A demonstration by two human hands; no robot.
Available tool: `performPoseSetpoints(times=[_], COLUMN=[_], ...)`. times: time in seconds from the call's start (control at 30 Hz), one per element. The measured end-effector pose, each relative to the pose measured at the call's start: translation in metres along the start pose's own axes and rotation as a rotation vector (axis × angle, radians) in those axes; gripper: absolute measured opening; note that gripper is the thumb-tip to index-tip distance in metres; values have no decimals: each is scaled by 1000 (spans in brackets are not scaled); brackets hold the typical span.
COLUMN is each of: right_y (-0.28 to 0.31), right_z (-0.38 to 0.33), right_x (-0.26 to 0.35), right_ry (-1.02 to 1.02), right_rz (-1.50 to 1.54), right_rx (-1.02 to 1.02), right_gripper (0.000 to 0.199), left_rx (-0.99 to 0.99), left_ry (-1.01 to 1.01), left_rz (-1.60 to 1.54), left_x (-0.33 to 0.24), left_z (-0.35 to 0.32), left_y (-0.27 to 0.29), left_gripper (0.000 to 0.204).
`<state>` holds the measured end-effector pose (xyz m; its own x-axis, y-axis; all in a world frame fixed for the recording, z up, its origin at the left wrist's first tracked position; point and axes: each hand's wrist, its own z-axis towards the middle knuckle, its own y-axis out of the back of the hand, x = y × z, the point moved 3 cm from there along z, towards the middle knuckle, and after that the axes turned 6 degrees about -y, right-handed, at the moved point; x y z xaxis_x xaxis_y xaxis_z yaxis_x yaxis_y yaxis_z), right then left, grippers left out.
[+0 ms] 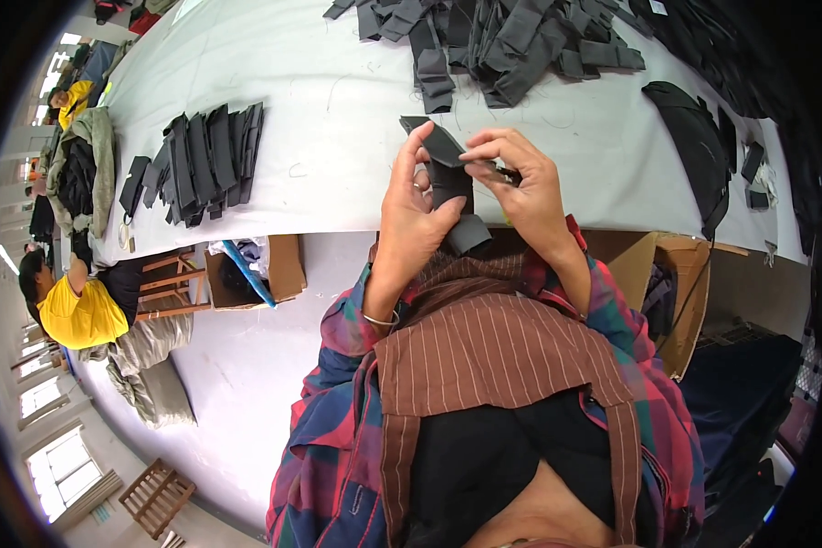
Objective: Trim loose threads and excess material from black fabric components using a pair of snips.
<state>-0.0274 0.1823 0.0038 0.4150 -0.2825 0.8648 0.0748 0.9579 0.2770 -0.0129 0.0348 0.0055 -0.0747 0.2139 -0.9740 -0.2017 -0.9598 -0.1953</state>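
In front of me, at the table's near edge, my left hand (411, 215) grips a folded black fabric strip (444, 148). The strip bends over near its top, and its lower end hangs below my thumb. Close against the strip's right side is my right hand (525, 187), its thumb and fingers drawn together. A small dark tool (508, 173) sits in that hand; my fingers cover most of it, so its kind is unclear.
Loose black strips (511, 46) lie heaped at the far side of the white table (320, 100). A fanned stack of strips (212, 160) rests at left. A curved black fabric piece (694, 146) lies at right. Cardboard boxes (288, 267) stand below; a co-worker in yellow (82, 310) sits left.
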Motion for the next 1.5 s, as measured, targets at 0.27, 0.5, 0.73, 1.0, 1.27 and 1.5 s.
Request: performPoseSetpoints(times=[0.27, 0.5, 0.73, 1.0, 1.27, 1.5], right_y=[1, 3, 2, 3, -11, -15], right_z=[3, 13, 20, 6, 4, -3], right_x=[-9, -20, -20, 40, 58, 61], right_ry=[-452, -656, -538, -104, 59, -38], right_rz=[379, 712, 396, -13, -388, -261], right_rx=[-173, -135, -124, -117, -93, -85], right_gripper=[13, 15, 15, 22, 21, 23], left_rx=[-117, 109, -12, -273, -300, -345], left_ry=[-50, -271, -25, -121, -230, -260], left_rz=[499, 454, 72, 165, 192, 265], left_x=[19, 9, 3, -3, -22, -28], left_z=[-4, 3, -1, -3, -9, -13], left_y=[28, 28, 19, 30, 22, 19], left_gripper=[42, 16, 16, 14, 11, 10])
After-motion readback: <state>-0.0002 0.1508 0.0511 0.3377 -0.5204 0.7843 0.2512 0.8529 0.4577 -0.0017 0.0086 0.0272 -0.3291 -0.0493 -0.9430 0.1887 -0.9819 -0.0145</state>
